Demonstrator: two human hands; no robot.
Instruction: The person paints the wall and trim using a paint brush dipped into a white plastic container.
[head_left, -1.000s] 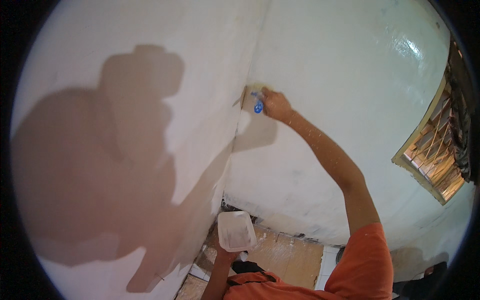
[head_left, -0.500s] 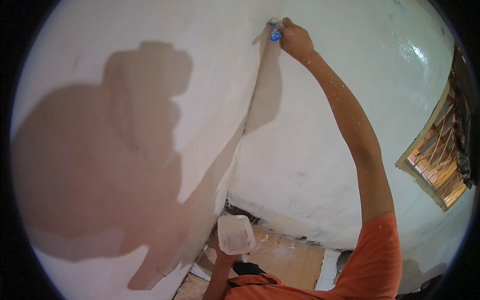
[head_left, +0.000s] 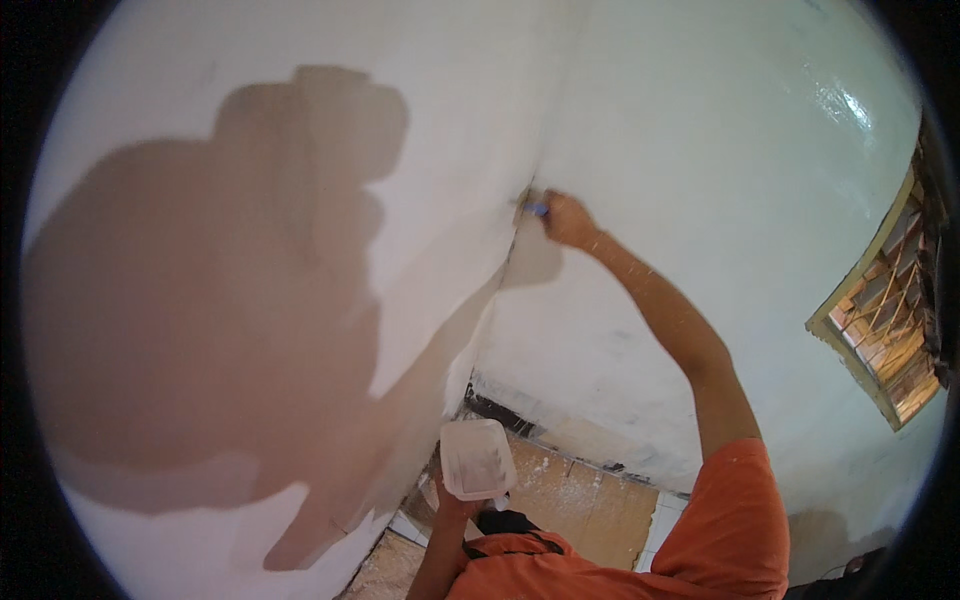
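My right hand grips a small blue-handled brush, its bristle end blurred against the vertical corner where the white walls meet. My left hand is low in the view, closed on a whitish plastic container with white residue inside; its fingers are partly hidden by the container.
At the right is a window opening with bars and dark material along its edge. Below, the floor has speckled brown boards and white tiles. Shadows of me fall across the left wall. The wall's lower edge is dark and patchy.
My right hand and the brush moved up along the corner, then came back down to around their earlier height, slightly farther right. My left hand still holds the container, with little movement.
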